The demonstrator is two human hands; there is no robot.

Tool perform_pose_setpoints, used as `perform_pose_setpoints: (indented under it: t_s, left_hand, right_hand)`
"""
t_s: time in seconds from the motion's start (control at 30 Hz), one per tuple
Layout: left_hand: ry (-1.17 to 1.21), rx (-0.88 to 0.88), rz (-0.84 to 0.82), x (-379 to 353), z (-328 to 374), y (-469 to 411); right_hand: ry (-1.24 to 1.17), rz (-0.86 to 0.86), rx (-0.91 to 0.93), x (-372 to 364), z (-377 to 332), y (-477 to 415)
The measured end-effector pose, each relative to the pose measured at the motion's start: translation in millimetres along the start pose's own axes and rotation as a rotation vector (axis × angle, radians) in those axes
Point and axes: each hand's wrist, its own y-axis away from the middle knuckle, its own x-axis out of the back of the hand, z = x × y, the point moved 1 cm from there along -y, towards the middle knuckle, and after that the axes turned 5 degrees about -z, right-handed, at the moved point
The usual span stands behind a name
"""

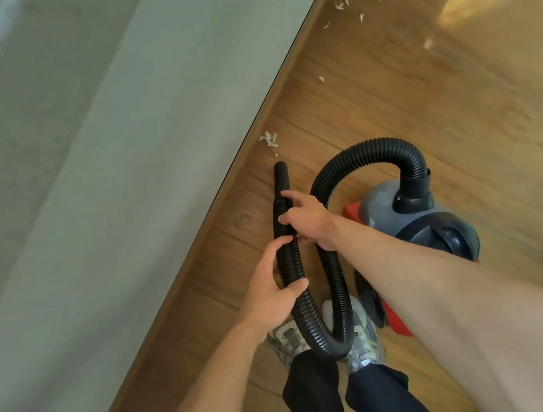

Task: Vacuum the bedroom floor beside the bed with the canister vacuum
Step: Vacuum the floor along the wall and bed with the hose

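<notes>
The left hand [273, 297] and right hand [308, 221] are both gripping the ribbed hose [338, 293] near its nozzle. It's looking light and floppy, so gripping close to the stiff tip seems best. The canister vacuum [432, 219] is sitting on the floor [386, 93] beside the bed [116, 139].

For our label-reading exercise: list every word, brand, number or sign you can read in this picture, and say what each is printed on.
Small white marking on the grey body of the canister vacuum: too blurred to read.
No text shows on the hose or the shoes.
</notes>
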Motion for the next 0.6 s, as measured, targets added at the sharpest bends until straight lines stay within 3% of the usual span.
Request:
perform_pose_setpoints:
  t_s: [0.6]
  left_hand:
    - [-0.104, 0.006, -0.059, 29.6, 25.5, -10.3]
  right_hand:
    - [-0.054, -0.016, -0.016, -5.6, -31.9, -12.4]
